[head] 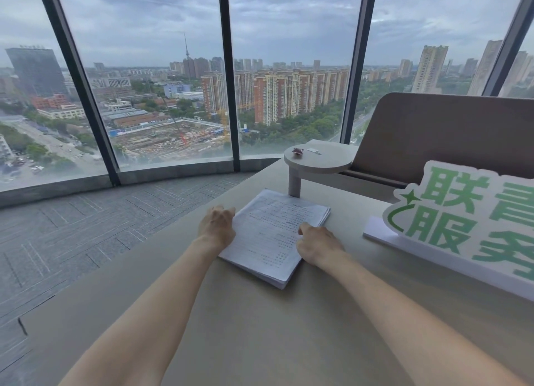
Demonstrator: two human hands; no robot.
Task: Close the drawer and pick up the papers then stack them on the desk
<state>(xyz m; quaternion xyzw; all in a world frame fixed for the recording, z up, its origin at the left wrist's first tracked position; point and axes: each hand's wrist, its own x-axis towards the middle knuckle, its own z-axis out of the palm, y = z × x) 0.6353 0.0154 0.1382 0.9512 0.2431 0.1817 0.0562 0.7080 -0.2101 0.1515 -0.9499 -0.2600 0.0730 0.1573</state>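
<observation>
stack of white printed paper sheets (273, 235) lies flat on the beige matte surface (260, 328), angled, its far corner just beside the post of a round grey raised shelf (318, 160). left hand (216, 226) rests at the stack's left edge, fingers curled against the side of the sheets; whether the grip has closed on the paper cannot be told. right hand (316, 244) sits on the stack's right edge, fingers bent, thumb on the top sheet; how firmly this grip holds cannot be told. white sign with green characters (462, 220) stands on the surface to the right, apart from the stack. a small dark object (297, 152) lies on the shelf. no drawer in view.
</observation>
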